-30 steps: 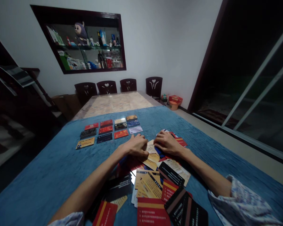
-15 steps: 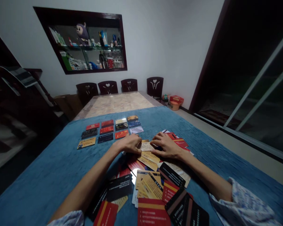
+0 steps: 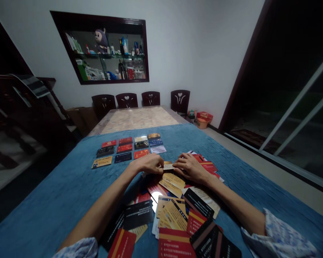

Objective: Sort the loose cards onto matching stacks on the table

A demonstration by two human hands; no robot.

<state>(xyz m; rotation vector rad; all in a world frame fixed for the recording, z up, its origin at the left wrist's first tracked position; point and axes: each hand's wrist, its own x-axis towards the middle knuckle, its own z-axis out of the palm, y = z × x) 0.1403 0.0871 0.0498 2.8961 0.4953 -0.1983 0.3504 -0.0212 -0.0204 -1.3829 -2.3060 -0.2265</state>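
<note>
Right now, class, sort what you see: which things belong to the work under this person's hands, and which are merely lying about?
In hand: left hand, right hand, the beige card between them, loose card pile, laid-out card rows, blue cloth.
Lying about: chairs, wall shelf, plush toy, red tub.

Both arms are stretched forward, bare to the elbow. The left forearm [image 3: 107,200] comes in from 7 o'clock and runs toward 1 o'clock. The right forearm [image 3: 231,202] comes in from 4 o'clock and runs toward 10 o'clock. The left hand [image 3: 150,165] is knuckles up, its fingers curled under. The right hand [image 3: 190,167] lies palm down at its 3 o'clock, fingers loosely bent. The fingertips of the two hands are nearly meeting.
</note>
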